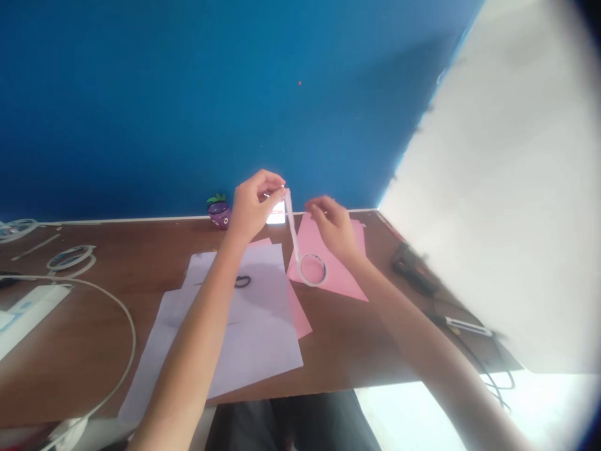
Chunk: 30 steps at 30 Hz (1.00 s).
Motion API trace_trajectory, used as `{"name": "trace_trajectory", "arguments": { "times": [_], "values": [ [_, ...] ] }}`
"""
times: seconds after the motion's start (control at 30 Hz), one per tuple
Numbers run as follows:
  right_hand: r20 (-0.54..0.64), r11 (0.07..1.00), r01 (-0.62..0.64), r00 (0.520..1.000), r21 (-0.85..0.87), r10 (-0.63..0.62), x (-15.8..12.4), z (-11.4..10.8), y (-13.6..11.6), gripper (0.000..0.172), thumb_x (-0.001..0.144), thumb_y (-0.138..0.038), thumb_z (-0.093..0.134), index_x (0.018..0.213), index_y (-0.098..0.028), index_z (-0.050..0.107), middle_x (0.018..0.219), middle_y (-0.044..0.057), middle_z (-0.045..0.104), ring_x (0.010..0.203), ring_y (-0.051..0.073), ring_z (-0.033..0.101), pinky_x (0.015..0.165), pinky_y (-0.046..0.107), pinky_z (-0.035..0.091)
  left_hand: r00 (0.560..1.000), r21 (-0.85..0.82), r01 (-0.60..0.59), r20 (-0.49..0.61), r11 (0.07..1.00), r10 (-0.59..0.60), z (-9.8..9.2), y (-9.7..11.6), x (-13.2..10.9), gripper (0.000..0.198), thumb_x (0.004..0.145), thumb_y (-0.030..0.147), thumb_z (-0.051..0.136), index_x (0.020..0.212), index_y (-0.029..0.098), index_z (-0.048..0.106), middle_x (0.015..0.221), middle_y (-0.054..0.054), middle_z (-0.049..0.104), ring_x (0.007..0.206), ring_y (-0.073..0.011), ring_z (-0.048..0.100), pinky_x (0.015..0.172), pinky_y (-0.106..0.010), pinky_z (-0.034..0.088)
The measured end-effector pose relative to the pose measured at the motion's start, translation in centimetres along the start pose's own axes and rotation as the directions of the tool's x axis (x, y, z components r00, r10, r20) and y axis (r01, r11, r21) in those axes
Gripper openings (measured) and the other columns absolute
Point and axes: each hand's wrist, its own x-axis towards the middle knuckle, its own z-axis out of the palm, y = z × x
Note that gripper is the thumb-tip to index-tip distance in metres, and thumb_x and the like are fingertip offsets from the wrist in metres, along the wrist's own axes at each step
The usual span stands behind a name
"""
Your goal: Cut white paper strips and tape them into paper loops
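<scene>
My left hand [257,199] is raised over the back of the desk, thumb and fingers pinching the free end of a strip of tape. The strip runs down to the roll of tape [300,269], a pale ring that hangs over a pink sheet [345,266]. To the right of the strip, my right hand [332,222] hovers above the same sheet with curled fingers; thumb and index come close together, slightly blurred, and whether anything is between them I cannot make out. Scissors with a dark handle [243,282] lie on pale lilac paper [263,338], partly behind my left forearm.
A purple cup [219,215] with green leaves and a lit screen [276,213] stand by the blue wall. At left lie rolls of tape [70,257], a white cable [126,313] and a white box [32,316]. Dark cords and a black device [413,269] are at right.
</scene>
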Motion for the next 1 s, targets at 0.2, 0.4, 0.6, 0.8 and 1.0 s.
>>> {"name": "trace_trajectory", "arguments": {
  "times": [0.2,0.4,0.6,0.8,1.0],
  "values": [
    [0.107,0.981,-0.017,0.994,0.192,-0.004,6.4,-1.6,-2.9,0.026,0.09,-0.037,0.046,0.093,-0.02,0.066,0.093,0.003,0.067,0.084,0.016,0.059,0.075,0.03,0.045,0.999,-0.082,0.016,-0.029,0.997,-0.018,0.1,0.2,1.2,0.015,0.081,0.027,0.063,0.094,0.021,0.061,0.086,-0.003,0.07,0.083,-0.0182,0.067,0.074,-0.031,0.053],
    [0.375,0.961,-0.132,0.927,0.242,0.033,6.5,-2.1,-3.0,0.03,0.09,-0.04,0.048,0.092,-0.019,0.068,0.091,0.004,0.067,0.086,0.016,0.059,0.078,0.031,0.043,0.999,-0.063,0.036,0.002,0.997,-0.036,0.7,-0.1,0.8,0.013,0.082,0.027,0.061,0.093,0.022,0.061,0.085,-0.002,0.07,0.082,-0.0179,0.067,0.074,-0.031,0.053],
    [0.522,0.972,-0.149,0.852,0.181,0.033,6.2,-0.7,-2.7,0.024,0.089,-0.03,0.046,0.083,-0.017,0.065,0.082,0.002,0.063,0.077,0.014,0.055,0.074,0.031,0.041,0.998,0.015,0.063,-0.011,0.998,-0.062,0.2,-0.1,0.7,0.01,0.082,0.024,0.059,0.091,0.021,0.062,0.083,-0.001,0.069,0.077,-0.0161,0.066,0.073,-0.029,0.053],
    [0.536,0.976,-0.109,0.844,0.188,-0.009,6.2,-0.3,-4.3,0.025,0.082,-0.017,0.041,0.085,-0.018,0.066,0.085,0.001,0.064,0.081,0.016,0.056,0.076,0.031,0.042,0.997,0.07,0.035,-0.069,0.997,-0.03,-1.0,1.2,0.8,0.008,0.081,0.022,0.06,0.088,0.021,0.063,0.084,-0.001,0.07,0.08,-0.0166,0.066,0.072,-0.028,0.053],
    [0.487,0.976,-0.088,0.873,0.198,-0.02,6.1,-1.0,-4.9,0.03,0.076,-0.012,0.043,0.089,-0.019,0.069,0.092,0.002,0.067,0.089,0.018,0.059,0.082,0.033,0.044,0.991,0.037,0.007,-0.131,0.999,-0.002,-1.5,1.7,0.7,0.008,0.082,0.024,0.06,0.09,0.02,0.062,0.091,-0.003,0.069,0.085,-0.0174,0.067,0.072,-0.028,0.054]
  ]
}}
